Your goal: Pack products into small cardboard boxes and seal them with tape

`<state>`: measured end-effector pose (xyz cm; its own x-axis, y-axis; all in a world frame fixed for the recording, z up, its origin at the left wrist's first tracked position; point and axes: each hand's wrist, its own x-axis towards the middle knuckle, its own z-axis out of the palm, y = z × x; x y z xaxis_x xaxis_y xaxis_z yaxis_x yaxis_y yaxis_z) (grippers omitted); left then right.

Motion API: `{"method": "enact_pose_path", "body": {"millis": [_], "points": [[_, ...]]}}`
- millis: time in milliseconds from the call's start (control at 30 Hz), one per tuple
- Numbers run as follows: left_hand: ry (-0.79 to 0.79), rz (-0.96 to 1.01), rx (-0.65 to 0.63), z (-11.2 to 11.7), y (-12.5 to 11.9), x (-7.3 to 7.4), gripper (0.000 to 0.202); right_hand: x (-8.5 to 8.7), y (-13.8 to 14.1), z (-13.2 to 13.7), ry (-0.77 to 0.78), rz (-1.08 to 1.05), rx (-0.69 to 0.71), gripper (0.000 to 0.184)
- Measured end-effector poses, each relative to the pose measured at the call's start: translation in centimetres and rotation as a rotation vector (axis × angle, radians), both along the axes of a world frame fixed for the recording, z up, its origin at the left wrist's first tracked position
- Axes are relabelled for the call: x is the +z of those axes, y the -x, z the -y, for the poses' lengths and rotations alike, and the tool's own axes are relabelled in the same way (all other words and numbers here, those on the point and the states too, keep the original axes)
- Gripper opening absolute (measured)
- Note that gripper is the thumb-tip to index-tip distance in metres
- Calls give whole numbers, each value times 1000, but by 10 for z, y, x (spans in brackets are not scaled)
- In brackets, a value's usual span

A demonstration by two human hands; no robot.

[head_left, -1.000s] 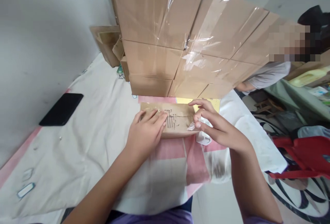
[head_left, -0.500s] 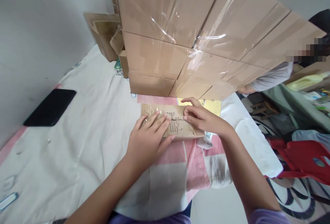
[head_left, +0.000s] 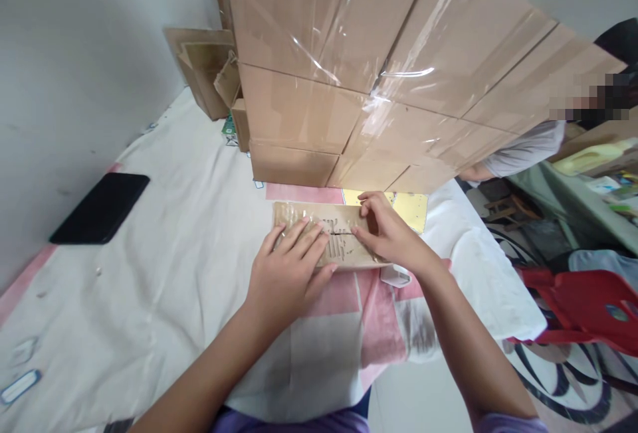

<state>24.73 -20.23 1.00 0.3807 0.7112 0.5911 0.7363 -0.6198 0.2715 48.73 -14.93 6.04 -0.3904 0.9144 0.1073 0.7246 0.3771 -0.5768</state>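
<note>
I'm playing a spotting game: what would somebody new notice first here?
Probably the big, shiny stack of cardboard boxes filling the top middle. Just below it, the left hand lies on a small brown box, with the right hand at its right end. A bright red chair stands out at far right.

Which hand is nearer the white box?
Right. The right hand is at the right end of the carton, close to the white box; the left hand rests on the carton's left half, farther off.
</note>
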Motion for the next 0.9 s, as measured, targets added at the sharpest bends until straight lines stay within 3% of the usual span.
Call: {"method": "enact_pose_path", "body": {"millis": [200,467,700,800,867,900], "points": [[-17,2,9,2,-2,0,37,-14,-6,9,-43,-82,-56,48],[-60,-11,39,9,-3,-2,35,-12,-18,26,197,-155,-51,103],[-74,-30,30,8,-3,-2,36,-37,-28,42,212,-351,-94,106],[-36,0,-116,8,11,1,35,-46,-37,60,201,-340,-17,119],[3,141,-229,-1,28,0,26,-55,-42,76,195,-311,-16,125],[17,253,-212,-12,39,-2,22,-61,-44,85,184,-312,-40,126]]}}
